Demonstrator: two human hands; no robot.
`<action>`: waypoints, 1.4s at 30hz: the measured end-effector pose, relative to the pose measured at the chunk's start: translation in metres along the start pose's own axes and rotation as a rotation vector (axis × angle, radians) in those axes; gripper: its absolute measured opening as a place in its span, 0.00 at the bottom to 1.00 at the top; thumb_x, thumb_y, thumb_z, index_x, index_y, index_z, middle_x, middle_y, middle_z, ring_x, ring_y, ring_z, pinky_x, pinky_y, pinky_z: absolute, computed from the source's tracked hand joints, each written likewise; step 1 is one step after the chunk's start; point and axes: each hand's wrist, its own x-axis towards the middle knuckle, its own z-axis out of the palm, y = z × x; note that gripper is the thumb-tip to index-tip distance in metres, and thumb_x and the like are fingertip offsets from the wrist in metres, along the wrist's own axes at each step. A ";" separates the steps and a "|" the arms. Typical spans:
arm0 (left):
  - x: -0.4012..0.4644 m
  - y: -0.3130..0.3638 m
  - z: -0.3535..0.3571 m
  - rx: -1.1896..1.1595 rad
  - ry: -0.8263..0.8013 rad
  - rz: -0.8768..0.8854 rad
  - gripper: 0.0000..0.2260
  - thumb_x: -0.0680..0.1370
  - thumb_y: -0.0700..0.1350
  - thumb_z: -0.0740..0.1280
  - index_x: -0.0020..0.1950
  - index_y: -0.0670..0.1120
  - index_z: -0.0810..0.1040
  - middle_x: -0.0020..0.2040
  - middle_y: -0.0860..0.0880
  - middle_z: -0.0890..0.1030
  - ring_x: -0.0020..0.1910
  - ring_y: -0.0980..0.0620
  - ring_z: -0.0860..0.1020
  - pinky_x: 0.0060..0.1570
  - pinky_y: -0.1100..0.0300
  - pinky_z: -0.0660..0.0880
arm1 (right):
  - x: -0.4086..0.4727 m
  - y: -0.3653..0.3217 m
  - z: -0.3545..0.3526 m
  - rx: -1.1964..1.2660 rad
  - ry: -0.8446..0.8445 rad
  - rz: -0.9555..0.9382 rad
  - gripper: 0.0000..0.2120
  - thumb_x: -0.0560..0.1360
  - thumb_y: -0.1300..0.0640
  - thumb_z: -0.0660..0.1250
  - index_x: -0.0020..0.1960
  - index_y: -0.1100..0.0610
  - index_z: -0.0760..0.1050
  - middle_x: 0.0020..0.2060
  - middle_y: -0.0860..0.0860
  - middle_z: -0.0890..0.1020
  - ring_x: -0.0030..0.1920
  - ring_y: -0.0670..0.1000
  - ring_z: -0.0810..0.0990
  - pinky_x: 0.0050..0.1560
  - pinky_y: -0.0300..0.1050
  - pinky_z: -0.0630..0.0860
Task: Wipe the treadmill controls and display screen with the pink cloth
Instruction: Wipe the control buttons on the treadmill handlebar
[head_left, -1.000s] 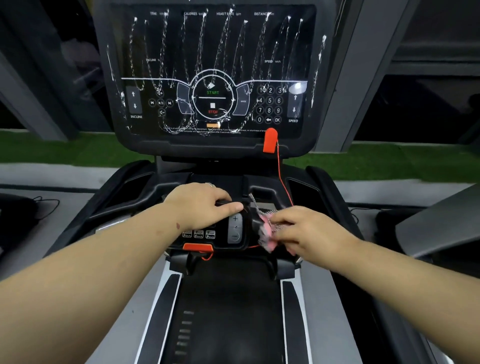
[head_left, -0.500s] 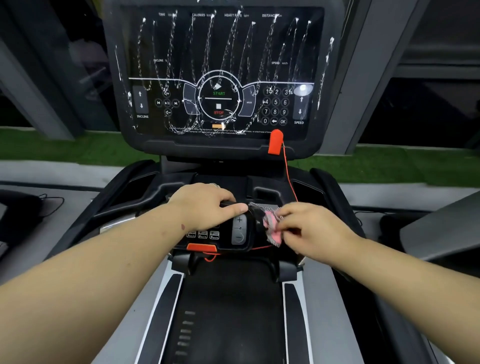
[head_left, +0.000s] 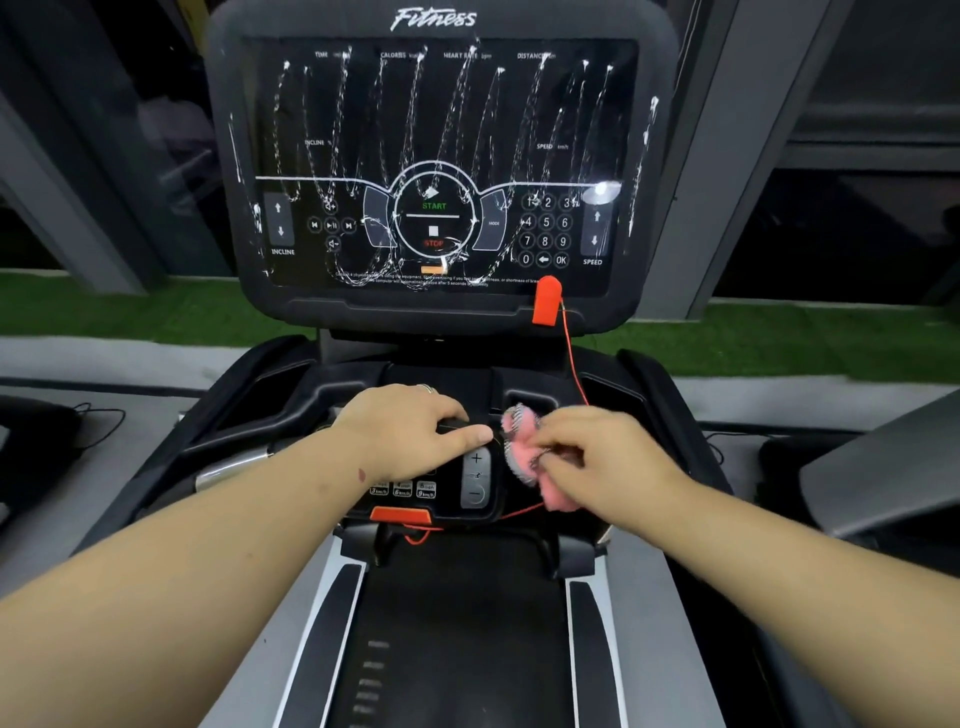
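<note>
1. My right hand (head_left: 597, 457) grips the bunched pink cloth (head_left: 524, 452), fingers curled round it, pressing it on the lower control panel (head_left: 467, 499) just right of the plus/minus rocker (head_left: 475, 475).
2. My left hand (head_left: 410, 431) rests flat on the same panel, fingers relaxed and holding nothing, thumb tip close to the cloth but apart from it.
3. The display screen (head_left: 436, 156) stands upright well above both hands, streaked with white foam lines.
4. A red safety clip (head_left: 546, 300) sits on the screen's lower edge; its red cord (head_left: 571, 358) drops past the cloth's far side.
5. I see open belt (head_left: 457, 649) below my forearms and grey side rails at both edges.
</note>
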 end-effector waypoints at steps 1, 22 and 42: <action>0.000 0.000 0.000 0.001 -0.004 -0.001 0.34 0.69 0.81 0.44 0.61 0.68 0.77 0.56 0.61 0.79 0.58 0.55 0.78 0.56 0.49 0.77 | -0.002 -0.004 0.006 -0.012 -0.015 -0.031 0.12 0.74 0.60 0.71 0.54 0.48 0.86 0.52 0.41 0.84 0.56 0.41 0.80 0.61 0.35 0.74; 0.011 0.005 -0.024 -0.183 -0.187 -0.066 0.24 0.86 0.60 0.47 0.75 0.53 0.72 0.76 0.50 0.71 0.75 0.46 0.68 0.72 0.53 0.64 | 0.047 -0.003 -0.005 0.049 0.039 0.225 0.07 0.74 0.50 0.68 0.47 0.46 0.85 0.43 0.44 0.83 0.47 0.44 0.80 0.54 0.46 0.77; 0.051 0.001 -0.012 -0.095 -0.423 -0.106 0.25 0.84 0.58 0.48 0.81 0.55 0.64 0.81 0.51 0.65 0.79 0.49 0.62 0.78 0.50 0.58 | 0.109 0.054 0.041 -0.315 -0.289 0.260 0.20 0.80 0.59 0.61 0.71 0.53 0.74 0.70 0.52 0.72 0.72 0.56 0.70 0.72 0.46 0.68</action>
